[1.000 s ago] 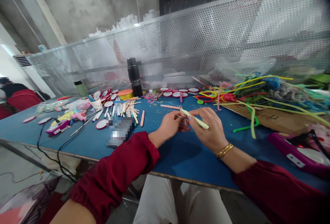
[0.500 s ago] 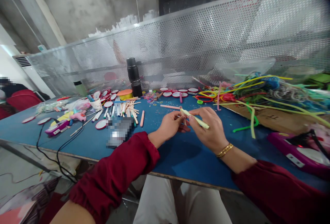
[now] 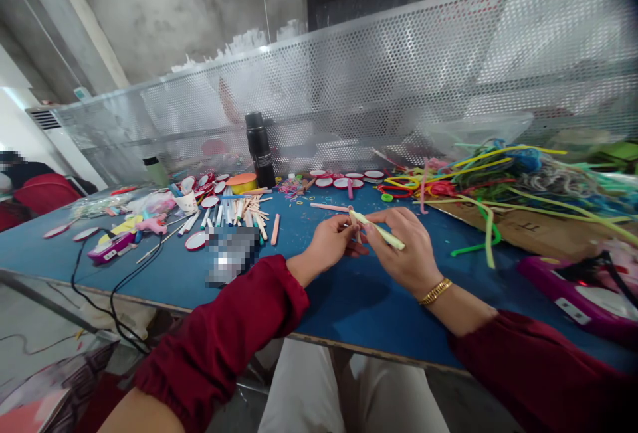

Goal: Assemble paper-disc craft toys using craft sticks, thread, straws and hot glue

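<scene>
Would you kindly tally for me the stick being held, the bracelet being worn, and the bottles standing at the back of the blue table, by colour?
pale yellow stick: 1
gold bracelet: 1
black bottle: 1
green bottle: 1
Total: 4

Almost nothing moved. My left hand point(image 3: 329, 242) and my right hand point(image 3: 406, 250) kept pinching the pale yellow stick point(image 3: 379, 230) in the same spot over the blue table point(image 3: 349, 300). The whole view only slid a tiny bit, so my head barely shifted.
</scene>
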Motion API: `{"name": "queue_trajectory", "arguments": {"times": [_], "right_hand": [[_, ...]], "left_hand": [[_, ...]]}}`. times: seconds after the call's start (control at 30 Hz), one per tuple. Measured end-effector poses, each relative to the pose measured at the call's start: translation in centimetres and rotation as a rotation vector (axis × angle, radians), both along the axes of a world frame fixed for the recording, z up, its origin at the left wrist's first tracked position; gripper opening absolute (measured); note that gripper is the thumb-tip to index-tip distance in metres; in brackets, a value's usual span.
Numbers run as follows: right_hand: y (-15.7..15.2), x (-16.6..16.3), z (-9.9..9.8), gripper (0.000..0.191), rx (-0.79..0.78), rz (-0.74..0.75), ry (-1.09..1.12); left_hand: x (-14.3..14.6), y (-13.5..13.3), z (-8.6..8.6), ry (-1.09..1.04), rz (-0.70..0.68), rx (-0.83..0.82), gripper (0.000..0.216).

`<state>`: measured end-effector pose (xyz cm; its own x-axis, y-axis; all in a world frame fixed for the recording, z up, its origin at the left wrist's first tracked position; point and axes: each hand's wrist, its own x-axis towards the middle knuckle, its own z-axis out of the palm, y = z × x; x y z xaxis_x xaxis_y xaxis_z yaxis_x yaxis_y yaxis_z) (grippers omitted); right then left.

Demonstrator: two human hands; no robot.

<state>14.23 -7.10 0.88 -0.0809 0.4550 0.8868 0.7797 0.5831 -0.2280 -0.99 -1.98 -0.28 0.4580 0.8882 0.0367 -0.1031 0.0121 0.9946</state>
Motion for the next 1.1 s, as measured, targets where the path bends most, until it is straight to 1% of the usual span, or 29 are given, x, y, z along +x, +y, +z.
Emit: {"name": "queue_trajectory", "arguments": {"times": [0.27, 0.47, 0.67, 0.87, 0.97, 1.1], "right_hand": [[0.11, 0.11, -0.26, 0.007, 0.006, 0.012, -0.007], [0.11, 0.10, -0.16, 0.007, 0.011, 0.018, -0.002], [0.07, 0.06, -0.17, 0.007, -0.005, 0.017, -0.002], [0.20, 0.23, -0.30, 0.008, 0.014, -0.008, -0.009], [0.18, 0.31, -0.27, 0.008, 0.013, -0.031, -0.003], [0.05, 0.20, -0.19, 0.007, 0.037, -0.014, -0.014]], "left_hand": [[-0.24, -0.02, 0.35, 0.034, 0.001, 0.081, 0.021], [-0.22, 0.24, 0.11, 0.011, 0.000, 0.063, 0.027], [-0.19, 0.26, 0.08, 0.022, 0.016, 0.060, 0.023], [-0.17, 0.26, 0.17, 0.001, 0.018, 0.055, 0.019], [-0.17, 0.31, 0.12, -0.006, 0.016, 0.053, 0.019], [-0.15, 0.40, -0.07, -0.014, 0.015, 0.057, 0.021]]}}
